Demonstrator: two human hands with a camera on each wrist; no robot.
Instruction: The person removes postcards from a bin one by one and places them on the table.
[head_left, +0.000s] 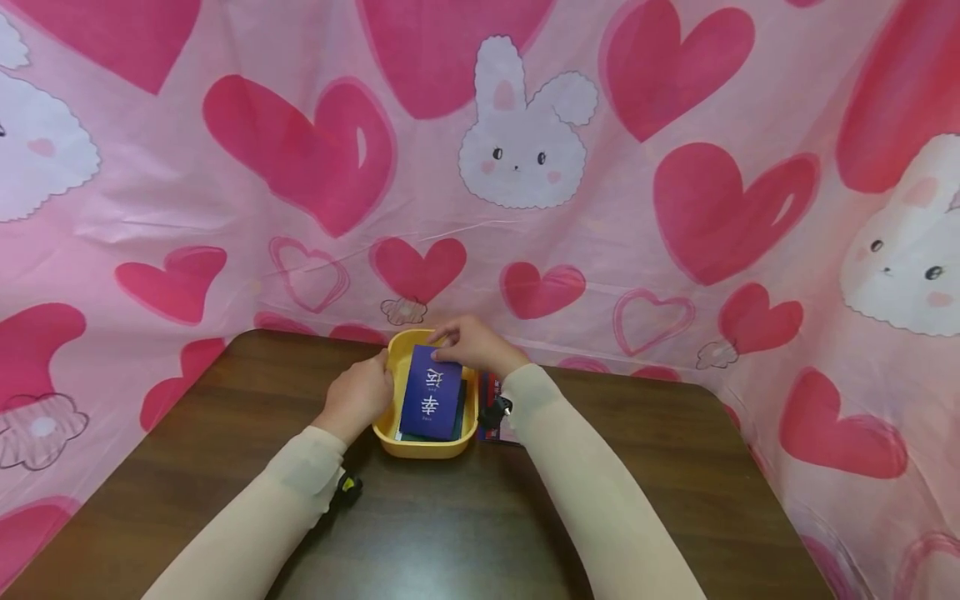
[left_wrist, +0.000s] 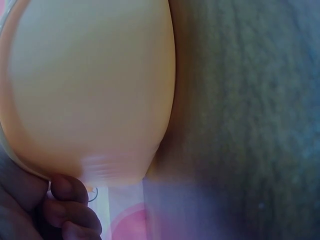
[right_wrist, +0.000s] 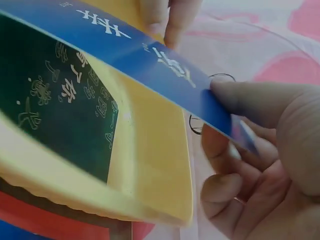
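A yellow plastic bin (head_left: 426, 451) stands near the far side of the table. My left hand (head_left: 357, 396) grips its left rim, and in the left wrist view curled fingers (left_wrist: 70, 200) show at the edge of the bin wall (left_wrist: 90, 90). Between thumb and fingers, my right hand (head_left: 483, 343) pinches the far end of a blue card (head_left: 431, 404) with white characters. The card slants over the bin in the right wrist view. Beneath it, a dark green card (right_wrist: 65, 95) with gold and white characters lies inside the bin.
Right of the bin, a red and blue printed item (head_left: 491, 425) lies flat, partly hidden by the right wrist. Behind the brown wooden table (head_left: 637, 467) hangs a pink curtain (head_left: 435, 192) with hearts and rabbits, close to the far rim of the bin.
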